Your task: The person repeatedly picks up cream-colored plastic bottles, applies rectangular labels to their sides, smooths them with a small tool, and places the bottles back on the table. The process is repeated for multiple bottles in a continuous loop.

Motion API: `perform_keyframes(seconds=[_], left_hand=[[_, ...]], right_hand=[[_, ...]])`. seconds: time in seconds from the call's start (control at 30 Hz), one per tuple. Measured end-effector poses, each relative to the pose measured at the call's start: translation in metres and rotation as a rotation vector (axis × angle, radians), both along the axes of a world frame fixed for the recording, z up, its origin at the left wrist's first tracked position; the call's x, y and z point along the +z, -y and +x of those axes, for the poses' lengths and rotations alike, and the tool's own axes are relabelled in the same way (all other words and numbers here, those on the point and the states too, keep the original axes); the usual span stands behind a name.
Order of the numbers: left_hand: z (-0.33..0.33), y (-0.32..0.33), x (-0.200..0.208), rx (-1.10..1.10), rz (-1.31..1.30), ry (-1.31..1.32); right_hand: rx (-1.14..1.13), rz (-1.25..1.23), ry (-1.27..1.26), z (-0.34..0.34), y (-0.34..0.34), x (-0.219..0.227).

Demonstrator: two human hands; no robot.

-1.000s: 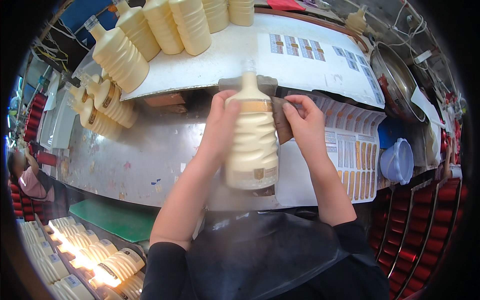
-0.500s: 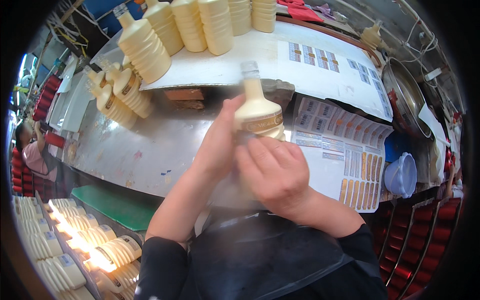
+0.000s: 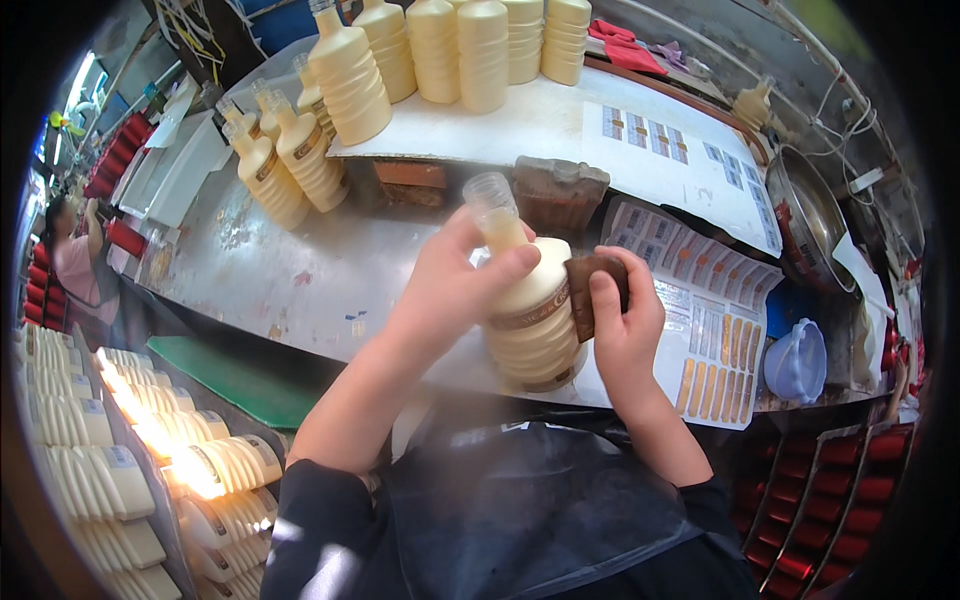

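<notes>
A cream ribbed bottle [image 3: 508,350] stands tilted in front of me, its clear threaded neck upward. My left hand [image 3: 448,280] is closed around its neck and shoulder. A brown and gold label band [image 3: 530,312] wraps the upper body. My right hand [image 3: 632,325] pinches a flat dark brown rectangular pad [image 3: 584,300], its edge against the bottle's right side by the label. Beside the right hand lie sheets of labels [image 3: 690,320], with several gold strips on them.
Several unlabelled bottles [image 3: 350,90] stand on a raised white board [image 3: 560,130], propped by a brick [image 3: 412,180] and a dark block [image 3: 560,195]. Labelled bottles [image 3: 268,182] stand left on the metal table [image 3: 240,260]. A blue bucket [image 3: 797,362] and metal basin [image 3: 812,215] are right.
The bottle has come lower and nearer, showing its ribbed body. My left hand has shifted to its neck. The right hand has moved to the right, bringing the brown pad into view.
</notes>
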State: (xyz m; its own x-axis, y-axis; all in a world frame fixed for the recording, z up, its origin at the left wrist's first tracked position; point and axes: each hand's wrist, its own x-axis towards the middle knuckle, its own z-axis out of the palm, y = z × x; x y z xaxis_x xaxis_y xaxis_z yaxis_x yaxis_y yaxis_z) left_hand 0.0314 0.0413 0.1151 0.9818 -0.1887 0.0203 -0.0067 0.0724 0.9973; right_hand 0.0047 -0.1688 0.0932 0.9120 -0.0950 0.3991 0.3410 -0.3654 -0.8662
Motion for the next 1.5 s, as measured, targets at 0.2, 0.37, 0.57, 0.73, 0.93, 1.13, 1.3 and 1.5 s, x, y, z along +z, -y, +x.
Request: perform_keyframes(seconds=[0.2,0.37,0.57,0.73,0.93,1.13,1.3,1.5], left_hand=[[-0.031,-0.018,0.001,-0.038,0.108,0.323],[-0.046,-0.068,0.012,0.236,0.130,0.382],[-0.006,-0.160,0.012,0.894,0.691,0.442],[0.036,-0.246,0.002,1.274,1.180,0.431],[0.088,-0.335,-0.007,1.445,1.388,0.310],[0.130,-0.392,-0.031,1.360,1.347,0.151],[0.141,-0.382,-0.026,1.324,1.092,0.021],[0.185,-0.291,0.039,1.473,1.081,0.909]], right_hand=[[0.141,0.091,-0.202,0.013,0.014,-0.002],[0.237,0.397,-0.284,0.018,0.038,-0.003],[0.078,0.499,-0.425,0.025,0.104,-0.033],[-0.077,0.519,-0.467,0.015,0.150,-0.061],[-0.198,0.593,-0.475,0.013,0.173,-0.081],[-0.201,0.555,-0.528,0.023,0.173,-0.094],[-0.174,0.561,-0.539,0.030,0.173,-0.105],[-0.164,0.584,-0.559,0.039,0.167,-0.109]])
